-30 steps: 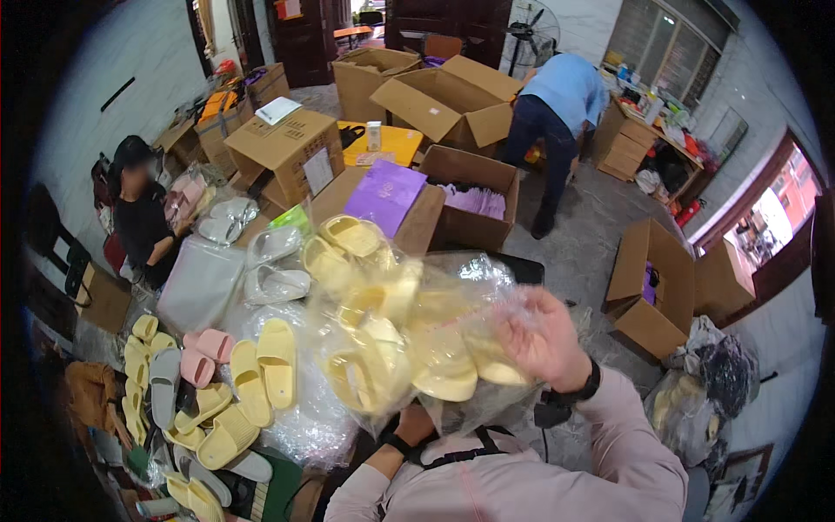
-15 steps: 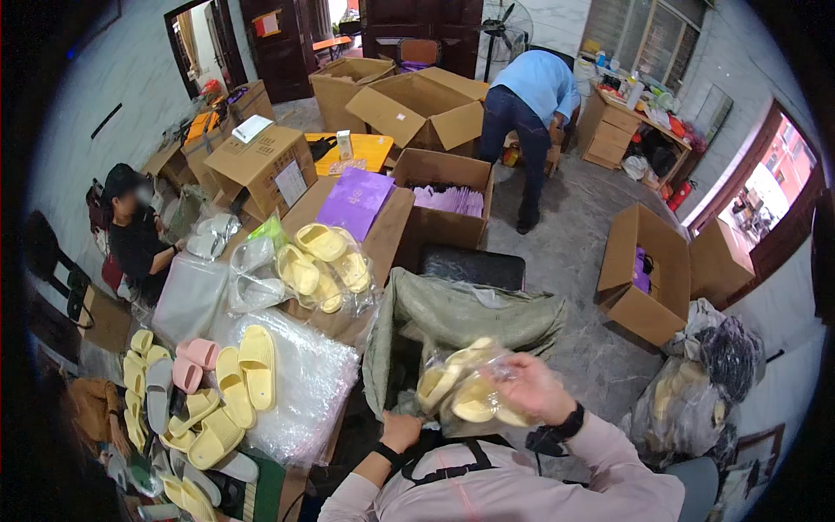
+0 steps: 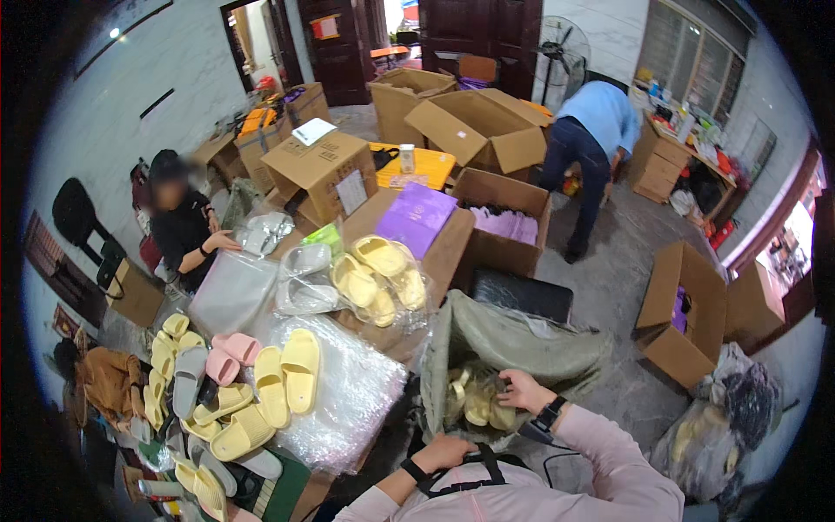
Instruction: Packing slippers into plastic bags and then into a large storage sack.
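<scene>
An open grey-green woven sack [image 3: 522,339] stands directly in front of me. Pale yellow slippers [image 3: 477,407] in clear plastic lie inside its mouth. My right hand [image 3: 524,391] reaches over them, fingers apart and slightly bent at their right side. At the sack's near left rim, my left hand [image 3: 444,453] is closed on the fabric, its fingertips partly hidden. To the left, a pile of clear plastic bags [image 3: 339,409] bears a loose pair of yellow slippers [image 3: 301,370]. Bagged yellow slippers [image 3: 380,278] and bagged grey slippers [image 3: 309,278] lie beyond it.
Loose slippers, including a pink pair [image 3: 233,355], crowd the left table. A person in black [image 3: 178,235] sits beyond; another in blue [image 3: 596,122] bends over at the back. Cardboard boxes [image 3: 683,313] stand around. Stuffed plastic bags [image 3: 704,444] lie at right.
My right hand has lowered the bagged yellow slippers into the sack and loosened its fingers. My left hand stays at the rim. The whole view has shifted, moving the scene rightward.
</scene>
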`<state>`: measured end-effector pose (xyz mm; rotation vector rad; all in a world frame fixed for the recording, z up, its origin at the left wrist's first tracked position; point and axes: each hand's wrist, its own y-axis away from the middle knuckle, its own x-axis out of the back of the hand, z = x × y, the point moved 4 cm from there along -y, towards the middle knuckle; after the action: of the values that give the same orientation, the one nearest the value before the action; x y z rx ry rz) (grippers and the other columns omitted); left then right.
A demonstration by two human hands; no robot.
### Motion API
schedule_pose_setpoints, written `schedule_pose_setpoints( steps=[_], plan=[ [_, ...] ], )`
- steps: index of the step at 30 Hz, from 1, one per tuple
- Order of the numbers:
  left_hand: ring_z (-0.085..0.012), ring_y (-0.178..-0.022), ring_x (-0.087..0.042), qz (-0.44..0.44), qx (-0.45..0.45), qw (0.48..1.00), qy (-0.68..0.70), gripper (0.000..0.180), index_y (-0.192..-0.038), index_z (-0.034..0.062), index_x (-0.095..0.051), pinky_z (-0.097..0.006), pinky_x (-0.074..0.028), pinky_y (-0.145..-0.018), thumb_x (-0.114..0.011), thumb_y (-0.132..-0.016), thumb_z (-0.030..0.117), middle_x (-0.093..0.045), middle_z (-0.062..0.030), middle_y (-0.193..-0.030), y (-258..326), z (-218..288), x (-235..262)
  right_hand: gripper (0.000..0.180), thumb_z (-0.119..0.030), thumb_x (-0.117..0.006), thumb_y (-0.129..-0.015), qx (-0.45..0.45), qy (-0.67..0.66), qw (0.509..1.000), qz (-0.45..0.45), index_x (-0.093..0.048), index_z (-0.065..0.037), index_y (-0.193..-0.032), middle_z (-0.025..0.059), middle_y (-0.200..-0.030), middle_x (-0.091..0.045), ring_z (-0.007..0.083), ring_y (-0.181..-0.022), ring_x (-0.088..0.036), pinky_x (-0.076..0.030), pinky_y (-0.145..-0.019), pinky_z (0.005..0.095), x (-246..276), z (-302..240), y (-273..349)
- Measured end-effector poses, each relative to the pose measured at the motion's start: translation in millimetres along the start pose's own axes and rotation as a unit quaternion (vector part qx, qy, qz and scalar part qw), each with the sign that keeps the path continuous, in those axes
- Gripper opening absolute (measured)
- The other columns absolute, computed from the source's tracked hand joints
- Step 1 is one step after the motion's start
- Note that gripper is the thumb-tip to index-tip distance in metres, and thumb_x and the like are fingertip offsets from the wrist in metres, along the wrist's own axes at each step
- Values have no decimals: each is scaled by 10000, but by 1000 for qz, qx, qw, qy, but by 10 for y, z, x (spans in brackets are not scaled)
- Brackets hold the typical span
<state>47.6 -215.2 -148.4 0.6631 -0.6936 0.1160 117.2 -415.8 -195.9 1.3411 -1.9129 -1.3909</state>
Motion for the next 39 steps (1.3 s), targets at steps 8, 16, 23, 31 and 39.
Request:
schedule_pose_setpoints(
  steps=[8, 16, 23, 31, 39],
  plan=[
    [-383, -884, -571, 40, 4, 984, 173, 437, -1220, 161, -522, -439, -449, -759, -493, -786, 126, -614, -207, -958, -136, -841, -186, 397, -179, -627, -786, 515, 387, 749, -156, -481, -28, -1123, 133, -1072, -529, 246, -1031, -496, -394, -874, 332, -2006, -627, 615],
    [-354, -945, -555, 35, -116, 966, 226, 318, -1079, 9, -566, -414, -450, -807, -524, -808, 170, -583, -198, -1057, -68, -1060, -13, 675, -377, -660, -729, 624, 454, 632, 74, -424, 26, -1217, 274, -1276, -387, 369, -1152, -427, -349, -952, 426, -4101, -1290, -400],
    [-370, -886, -577, 66, -137, 968, 198, 306, -1037, 37, -580, -421, -457, -755, -513, -807, 227, -609, -202, -969, -213, -1469, -339, 472, -378, -638, -686, 413, 546, 723, 90, -632, 24, -933, 205, -843, -637, 369, -817, -607, -469, -754, 432, -4808, -1432, -1121],
    [-374, -930, -557, -9, -168, 955, 245, 355, -1071, 5, -558, -423, -447, -804, -456, -881, 288, -580, -203, -1059, 24, -1380, 133, 169, -155, -530, -857, 546, 263, 767, -212, -564, 10, -849, 106, -749, -594, 202, -699, -585, -461, -649, 321, -5343, -1570, -457],
    [-399, -799, -575, 20, -164, 954, 249, 336, -957, -3, -585, -455, -454, -712, -478, -863, 300, -606, -229, -866, 32, -1330, 257, 247, -335, -673, -735, 541, 527, 581, 303, -645, -138, -881, 146, -1240, -474, 343, -1146, -397, -281, -930, 540, -3290, -2211, -866]
  ],
)
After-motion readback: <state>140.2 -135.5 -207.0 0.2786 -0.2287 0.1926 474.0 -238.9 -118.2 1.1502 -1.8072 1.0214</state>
